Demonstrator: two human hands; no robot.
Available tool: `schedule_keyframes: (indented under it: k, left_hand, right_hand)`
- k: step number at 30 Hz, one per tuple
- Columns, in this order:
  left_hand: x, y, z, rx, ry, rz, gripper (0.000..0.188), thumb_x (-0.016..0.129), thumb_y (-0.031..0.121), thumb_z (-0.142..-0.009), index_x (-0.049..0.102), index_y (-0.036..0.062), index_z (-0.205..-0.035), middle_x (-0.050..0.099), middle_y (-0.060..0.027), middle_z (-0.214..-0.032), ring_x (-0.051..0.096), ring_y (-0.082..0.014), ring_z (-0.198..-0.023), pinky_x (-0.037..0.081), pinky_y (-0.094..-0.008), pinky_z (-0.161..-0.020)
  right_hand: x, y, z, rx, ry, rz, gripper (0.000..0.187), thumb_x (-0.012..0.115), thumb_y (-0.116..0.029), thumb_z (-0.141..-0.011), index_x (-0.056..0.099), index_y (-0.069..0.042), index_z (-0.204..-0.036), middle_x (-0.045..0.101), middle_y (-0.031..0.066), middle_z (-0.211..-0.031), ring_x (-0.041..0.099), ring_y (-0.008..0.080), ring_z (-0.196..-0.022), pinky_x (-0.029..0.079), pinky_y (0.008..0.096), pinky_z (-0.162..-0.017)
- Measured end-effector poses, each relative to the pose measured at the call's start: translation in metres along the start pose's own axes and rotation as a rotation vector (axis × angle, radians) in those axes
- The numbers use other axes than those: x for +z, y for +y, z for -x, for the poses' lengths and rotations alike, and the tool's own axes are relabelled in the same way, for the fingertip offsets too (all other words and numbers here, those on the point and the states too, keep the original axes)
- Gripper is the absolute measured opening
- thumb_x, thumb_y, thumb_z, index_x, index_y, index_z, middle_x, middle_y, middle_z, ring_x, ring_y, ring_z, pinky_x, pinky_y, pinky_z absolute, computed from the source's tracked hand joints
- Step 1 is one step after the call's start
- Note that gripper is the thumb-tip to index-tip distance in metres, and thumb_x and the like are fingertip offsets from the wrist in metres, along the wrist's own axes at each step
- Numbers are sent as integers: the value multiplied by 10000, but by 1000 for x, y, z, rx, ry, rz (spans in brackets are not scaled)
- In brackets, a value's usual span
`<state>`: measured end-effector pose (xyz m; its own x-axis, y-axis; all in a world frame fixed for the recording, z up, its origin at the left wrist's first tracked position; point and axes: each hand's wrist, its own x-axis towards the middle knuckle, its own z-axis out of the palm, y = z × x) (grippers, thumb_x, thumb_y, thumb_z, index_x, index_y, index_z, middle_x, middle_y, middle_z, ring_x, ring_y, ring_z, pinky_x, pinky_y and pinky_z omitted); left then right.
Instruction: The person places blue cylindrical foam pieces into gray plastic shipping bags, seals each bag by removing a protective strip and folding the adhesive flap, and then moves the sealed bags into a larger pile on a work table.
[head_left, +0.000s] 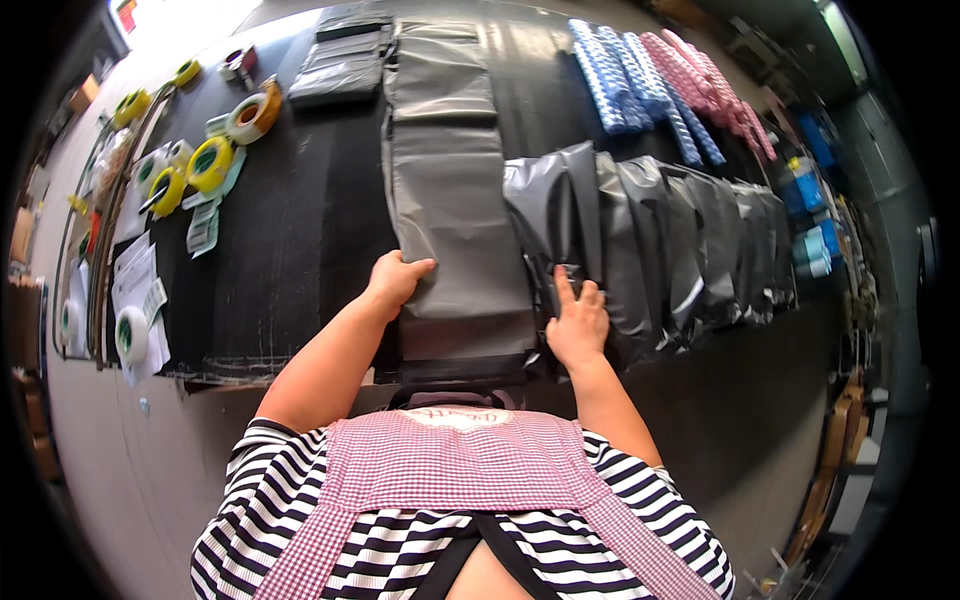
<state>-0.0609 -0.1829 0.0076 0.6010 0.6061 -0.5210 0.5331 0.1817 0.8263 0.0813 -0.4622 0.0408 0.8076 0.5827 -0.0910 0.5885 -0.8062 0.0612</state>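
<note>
A long, flat stack of grey plastic mailing bags (450, 190) runs from the far side of the black table to its front edge, right before me. My left hand (397, 282) pinches its left edge, thumb on top and the other fingers hidden beneath. To the right of the stack lies a crumpled, shiny grey bag (555, 200). My right hand (578, 328) rests on the lower part of this bag with its fingers stretched out and apart. Several more grey bags (690, 250) overlap in a row farther right; their contents are hidden.
Tape rolls (208, 165) and papers (135, 280) lie along the table's left side. A pile of folded dark bags (340, 65) sits at the far left of the stack. Blue patterned rolls (612, 80) and pink ones (700, 80) lie at the far right.
</note>
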Motion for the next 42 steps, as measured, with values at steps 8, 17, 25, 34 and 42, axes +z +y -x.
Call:
schedule_keyframes:
  k: [8,17,25,34,42]
  left_hand:
    - [-21,-40,-21,368,259,-302,316,683,169,-942,650,-20,-1193,699,-229,-1156,669,-374,-1099,493,-417,-965]
    - [-27,-59,-24,479,371,-416,748,716,161,-919,327,-5,-1535,549,-289,-1424,544,-427,-1315,422,-442,-1099]
    - [-32,-55,-17,388,526,-529,789,756,176,-889,339,2,-1536,545,-292,-1427,558,-415,-1295,434,-435,-1089]
    - [42,3,-6,346,1107,-805,590,779,242,-859,560,91,-1385,530,-246,-1415,483,-399,-1358,413,-494,-1123]
    - [479,256,49,1135,205,-634,437,783,151,-848,644,-5,-1232,570,-215,-1403,516,-375,-1333,413,-424,-1109]
  right_hand:
    - [-13,12,-5,-73,-81,-285,942,724,-206,-782,279,-233,-1612,496,214,-1329,558,396,-1233,503,471,-1034]
    - [-34,29,35,-115,-81,-340,901,705,-358,-906,212,-225,-1649,342,251,-1566,475,398,-1343,423,474,-1114]
    - [-25,244,124,76,836,-672,406,782,-108,-817,697,-65,-1212,702,132,-1199,668,332,-1109,519,418,-993]
    - [87,528,152,580,587,-1306,317,689,-62,-949,648,-11,-1259,719,91,-1089,686,152,-979,561,309,-903]
    - [76,730,90,706,487,-1716,431,608,-126,-1012,512,-9,-1415,692,112,-1145,679,179,-981,550,316,-851]
